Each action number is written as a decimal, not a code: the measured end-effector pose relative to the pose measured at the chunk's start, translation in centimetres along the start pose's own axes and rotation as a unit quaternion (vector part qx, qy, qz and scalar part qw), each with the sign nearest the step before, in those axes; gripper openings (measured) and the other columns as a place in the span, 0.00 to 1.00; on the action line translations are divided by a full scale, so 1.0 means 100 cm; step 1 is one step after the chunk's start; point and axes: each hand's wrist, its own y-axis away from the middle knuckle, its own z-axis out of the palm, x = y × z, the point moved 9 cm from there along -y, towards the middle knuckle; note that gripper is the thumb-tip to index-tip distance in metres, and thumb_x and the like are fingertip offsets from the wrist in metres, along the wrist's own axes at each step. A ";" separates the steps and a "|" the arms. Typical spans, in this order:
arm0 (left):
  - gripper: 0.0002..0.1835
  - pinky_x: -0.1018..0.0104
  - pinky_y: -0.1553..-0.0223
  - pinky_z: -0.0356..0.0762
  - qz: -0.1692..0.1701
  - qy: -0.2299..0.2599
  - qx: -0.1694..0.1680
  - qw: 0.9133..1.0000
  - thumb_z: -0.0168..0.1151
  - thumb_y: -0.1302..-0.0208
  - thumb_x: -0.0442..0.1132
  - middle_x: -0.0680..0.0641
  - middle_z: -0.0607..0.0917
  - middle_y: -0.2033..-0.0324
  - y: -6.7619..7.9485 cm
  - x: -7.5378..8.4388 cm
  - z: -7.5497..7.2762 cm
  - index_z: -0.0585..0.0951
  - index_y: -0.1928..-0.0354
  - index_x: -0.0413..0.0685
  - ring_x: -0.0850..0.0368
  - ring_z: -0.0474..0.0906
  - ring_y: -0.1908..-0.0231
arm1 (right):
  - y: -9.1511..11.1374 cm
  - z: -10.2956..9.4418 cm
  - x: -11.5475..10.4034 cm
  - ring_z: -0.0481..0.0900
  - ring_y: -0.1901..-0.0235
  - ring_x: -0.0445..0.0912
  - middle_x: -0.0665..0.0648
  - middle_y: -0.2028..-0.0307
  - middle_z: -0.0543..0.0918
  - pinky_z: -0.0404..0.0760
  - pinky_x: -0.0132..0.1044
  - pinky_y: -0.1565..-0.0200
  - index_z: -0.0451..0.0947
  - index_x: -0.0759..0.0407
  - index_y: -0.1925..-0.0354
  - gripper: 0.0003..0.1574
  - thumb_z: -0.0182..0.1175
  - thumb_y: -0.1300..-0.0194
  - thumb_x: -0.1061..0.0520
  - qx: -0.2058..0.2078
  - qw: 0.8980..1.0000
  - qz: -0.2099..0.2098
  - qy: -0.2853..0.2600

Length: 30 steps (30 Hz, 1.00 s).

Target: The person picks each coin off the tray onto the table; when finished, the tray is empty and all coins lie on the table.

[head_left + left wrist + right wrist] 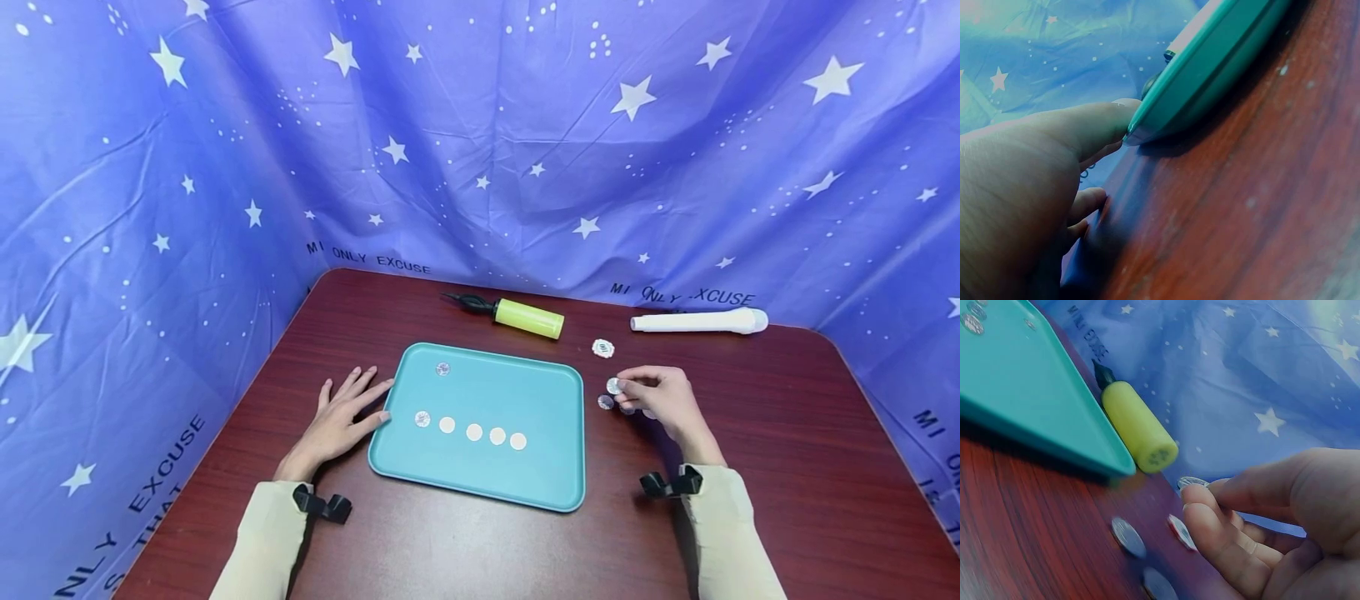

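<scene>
My right hand pinches a silvery coin-like disc between thumb and fingertips, above the table to the right of the turquoise tray. In the right wrist view the held disc shows its patterned rim past the fingertips. Beneath that hand lie more silvery discs, partly hidden by the fingers. My left hand lies with fingers spread at the tray's left side, thumb and index finger at its rim. Inside the tray, several round discs form a row, most of them pale, and one patterned disc sits apart near the far left corner.
Behind the tray lies a yellow-green hand pump with a black nozzle. A white wand-like object lies at the back right. A white scalloped disc rests between them and my right hand. Starry blue cloth surrounds the brown table.
</scene>
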 end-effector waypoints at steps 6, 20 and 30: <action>0.31 0.25 0.29 0.29 -0.002 0.006 -0.002 1.000 0.62 0.32 0.55 0.39 0.62 0.24 0.000 0.000 0.001 0.71 0.28 0.62 0.33 0.48 0.22 | 0.009 -0.027 0.008 0.87 0.77 0.38 0.47 0.75 0.88 0.87 0.32 0.71 0.81 0.80 0.57 0.10 0.62 0.36 0.72 0.008 0.998 -0.012 -0.068; 0.31 0.25 0.29 0.29 -0.005 0.003 -0.006 1.000 0.62 0.32 0.55 0.40 0.62 0.24 0.001 -0.001 0.003 0.71 0.28 0.62 0.34 0.48 0.22 | 0.025 -0.070 0.036 0.88 0.76 0.38 0.47 0.74 0.89 0.87 0.31 0.70 0.88 0.55 0.67 0.14 0.61 0.36 0.72 0.031 0.994 0.007 -0.104; 0.31 0.25 0.29 0.28 -0.004 0.003 -0.005 1.000 0.61 0.32 0.55 0.40 0.62 0.23 -0.001 -0.001 0.000 0.70 0.28 0.63 0.34 0.47 0.21 | 0.030 -0.081 0.047 0.87 0.77 0.37 0.45 0.75 0.88 0.86 0.31 0.71 0.88 0.55 0.67 0.16 0.59 0.35 0.73 0.038 0.996 0.034 -0.068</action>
